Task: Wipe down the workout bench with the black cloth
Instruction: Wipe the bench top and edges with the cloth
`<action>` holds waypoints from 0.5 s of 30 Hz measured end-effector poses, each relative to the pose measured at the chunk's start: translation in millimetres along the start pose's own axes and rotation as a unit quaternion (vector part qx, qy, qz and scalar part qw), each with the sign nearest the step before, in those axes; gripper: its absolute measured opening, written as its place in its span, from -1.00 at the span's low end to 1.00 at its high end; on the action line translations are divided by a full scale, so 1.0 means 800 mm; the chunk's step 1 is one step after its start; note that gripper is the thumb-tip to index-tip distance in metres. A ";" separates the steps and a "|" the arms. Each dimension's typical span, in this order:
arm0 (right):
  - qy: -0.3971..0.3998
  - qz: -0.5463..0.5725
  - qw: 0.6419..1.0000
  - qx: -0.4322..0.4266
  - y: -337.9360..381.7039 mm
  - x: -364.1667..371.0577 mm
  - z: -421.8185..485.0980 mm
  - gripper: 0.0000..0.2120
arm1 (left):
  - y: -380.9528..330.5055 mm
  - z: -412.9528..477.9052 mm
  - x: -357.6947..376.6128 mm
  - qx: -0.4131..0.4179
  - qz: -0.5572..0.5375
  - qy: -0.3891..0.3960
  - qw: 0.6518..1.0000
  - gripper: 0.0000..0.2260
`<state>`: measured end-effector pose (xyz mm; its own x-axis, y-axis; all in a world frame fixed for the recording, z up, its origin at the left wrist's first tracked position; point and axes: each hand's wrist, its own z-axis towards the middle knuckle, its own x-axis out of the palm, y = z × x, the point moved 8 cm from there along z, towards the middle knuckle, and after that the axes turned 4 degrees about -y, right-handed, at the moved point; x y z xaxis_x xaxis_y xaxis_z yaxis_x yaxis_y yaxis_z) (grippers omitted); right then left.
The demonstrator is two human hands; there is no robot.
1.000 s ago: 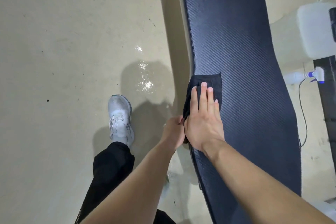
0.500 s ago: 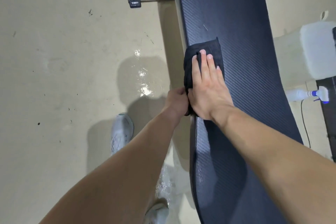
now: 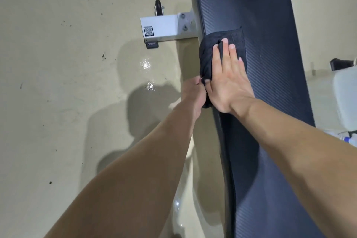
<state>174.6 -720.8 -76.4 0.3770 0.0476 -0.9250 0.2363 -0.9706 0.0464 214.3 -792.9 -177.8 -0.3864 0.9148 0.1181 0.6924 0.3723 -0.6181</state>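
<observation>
The left hand [image 3: 193, 93] is pinching the near corner of the black cloth [image 3: 209, 55] at the bench's left edge. Just right of it, the right hand [image 3: 228, 83] is lying flat, fingers extended, pressing the cloth onto the workout bench [image 3: 270, 63]. The cloth is looking folded, bunched and draping over the edge. Beyond the left hand, a white frame bracket [image 3: 164, 27] is bearing a QR label.

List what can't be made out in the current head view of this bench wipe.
- Black cloth: partly covered by the flat right hand; its lower end is hidden where the left hand pinches it.
- Bench pad: both ends cut off by the frame.
- Label on the white bracket: too small to read.
- Spray bottle: cut off at the right edge.
</observation>
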 end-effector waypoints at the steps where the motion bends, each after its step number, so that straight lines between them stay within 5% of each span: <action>1: -0.002 0.001 1.000 0.003 0.003 -0.007 0.021 -0.25 | -0.019 0.013 0.001 -0.003 -0.014 -0.003 1.000 -0.69; 7: 0.024 -0.004 1.000 0.013 0.011 -0.028 0.067 -0.26 | -0.043 0.048 0.006 -0.003 -0.019 -0.007 1.000 -0.68; 15: 0.059 -0.021 0.998 0.000 -0.001 0.015 -0.047 -0.27 | 0.040 -0.053 0.001 -0.040 -0.067 0.015 0.997 -0.62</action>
<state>212.7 -711.0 -73.6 0.4705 0.1157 -0.8748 0.2536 -0.9673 0.0085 261.9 -773.4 -164.3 -0.4603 0.8601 0.2200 0.6831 0.5014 -0.5310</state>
